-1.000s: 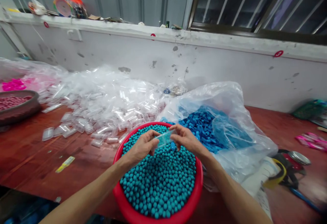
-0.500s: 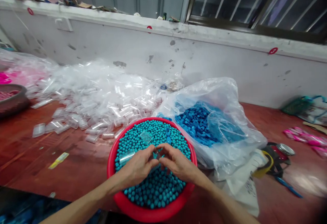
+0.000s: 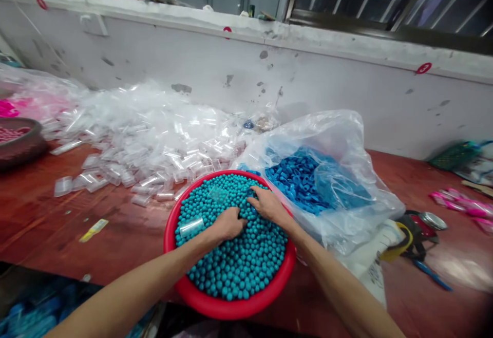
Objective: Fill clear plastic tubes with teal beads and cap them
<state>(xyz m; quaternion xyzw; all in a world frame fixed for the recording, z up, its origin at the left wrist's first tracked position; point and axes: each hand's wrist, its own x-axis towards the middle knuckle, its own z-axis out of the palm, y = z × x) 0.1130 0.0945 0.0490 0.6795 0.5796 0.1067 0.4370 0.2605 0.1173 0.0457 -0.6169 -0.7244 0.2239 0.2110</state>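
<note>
A red basin [image 3: 169, 230] full of small turquoise balls [image 3: 231, 276] stands in front of me. My left hand [image 3: 230, 223] is over the middle of the balls, fingers curled down; whatever they hold is hidden. Toward the basin's far right side, my right hand [image 3: 266, 203] has thumb and fingers closed around a small blue plastic piece [image 3: 251, 192], partly covered by the fingertips. On the balls left of my left hand lies a clear plastic tube [image 3: 191, 227]. Another clear piece [image 3: 218, 194] rests farther back on them.
A heap of clear plastic tubes [image 3: 154, 132] spreads behind and left of the basin. Right of it sits a clear bag [image 3: 346, 127] with blue plastic pieces [image 3: 296, 179]. A brown bowl [image 3: 33, 143] is at far left. Pink packets [image 3: 462, 204] and a blue pen-like item [image 3: 431, 275] lie right.
My hands were together over the basin's middle and are now apart. The right hand moved back and right to the blue piece; the left dropped to the balls. The view shifted slightly.
</note>
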